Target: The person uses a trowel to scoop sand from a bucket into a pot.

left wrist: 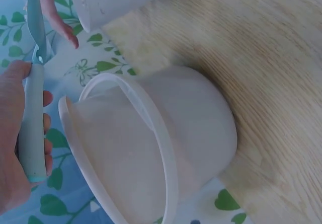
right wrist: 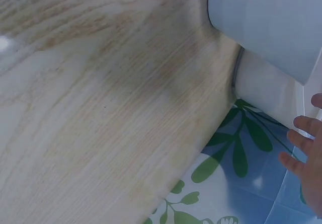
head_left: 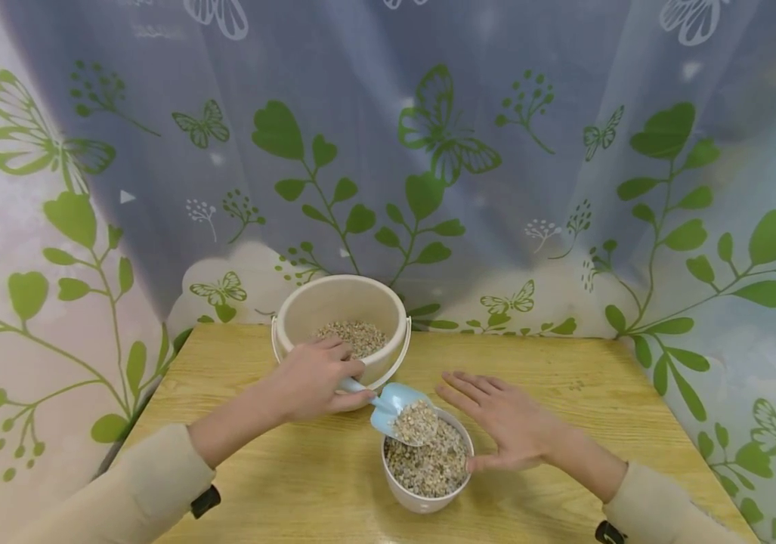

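My left hand [head_left: 316, 380] grips the handle of a light blue toy shovel [head_left: 396, 396]. A heap of beige granules [head_left: 418, 423] lies in the blade, which is over the far left rim of a small white pot [head_left: 423, 504]. Similar mixed granules [head_left: 428, 468] nearly fill that pot. In the left wrist view, fingers wrap the shovel's handle [left wrist: 33, 123]. My right hand [head_left: 506, 419] is beside the pot's right side, fingers extended, the thumb at the rim; whether it touches cannot be told. The right wrist view shows its spread fingers near the pot [right wrist: 266, 22].
A cream bucket [head_left: 323, 296] with a swing handle stands at the back left, partly filled with granules [head_left: 360, 337]. Both vessels rest on a wooden table [head_left: 551, 370]. A leaf-and-butterfly curtain [head_left: 360, 136] hangs behind the table and along its sides.
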### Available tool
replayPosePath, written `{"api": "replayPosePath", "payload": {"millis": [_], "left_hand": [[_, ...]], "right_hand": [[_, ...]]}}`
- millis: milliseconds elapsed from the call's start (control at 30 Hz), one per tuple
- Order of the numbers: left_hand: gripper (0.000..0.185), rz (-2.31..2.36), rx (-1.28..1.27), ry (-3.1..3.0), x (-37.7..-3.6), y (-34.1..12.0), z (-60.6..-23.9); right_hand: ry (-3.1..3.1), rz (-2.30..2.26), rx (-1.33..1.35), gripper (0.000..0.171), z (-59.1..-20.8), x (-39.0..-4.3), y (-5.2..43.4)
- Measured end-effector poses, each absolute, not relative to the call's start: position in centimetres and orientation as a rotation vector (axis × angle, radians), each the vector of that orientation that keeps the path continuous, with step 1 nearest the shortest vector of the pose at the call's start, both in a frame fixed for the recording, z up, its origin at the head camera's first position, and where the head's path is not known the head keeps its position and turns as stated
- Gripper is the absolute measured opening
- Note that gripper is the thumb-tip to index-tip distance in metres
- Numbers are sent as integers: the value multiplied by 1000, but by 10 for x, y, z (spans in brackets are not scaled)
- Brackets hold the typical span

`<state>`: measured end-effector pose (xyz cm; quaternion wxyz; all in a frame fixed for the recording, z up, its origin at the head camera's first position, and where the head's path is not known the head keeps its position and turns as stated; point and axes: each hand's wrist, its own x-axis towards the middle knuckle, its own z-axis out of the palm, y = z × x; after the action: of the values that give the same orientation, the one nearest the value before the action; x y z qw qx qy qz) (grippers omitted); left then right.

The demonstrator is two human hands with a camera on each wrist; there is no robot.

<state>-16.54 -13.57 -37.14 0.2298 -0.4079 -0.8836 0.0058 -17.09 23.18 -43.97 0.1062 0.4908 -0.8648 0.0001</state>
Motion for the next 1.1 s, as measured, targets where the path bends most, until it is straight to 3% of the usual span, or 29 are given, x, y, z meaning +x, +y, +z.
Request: {"api": "replayPosePath", "payload": {"millis": [1100], "left_hand": [[44, 308, -1223, -2350, -158, -107, -385]], "right_hand": [[-2545, -37, 1461, 122, -460, -166, 230]]}}
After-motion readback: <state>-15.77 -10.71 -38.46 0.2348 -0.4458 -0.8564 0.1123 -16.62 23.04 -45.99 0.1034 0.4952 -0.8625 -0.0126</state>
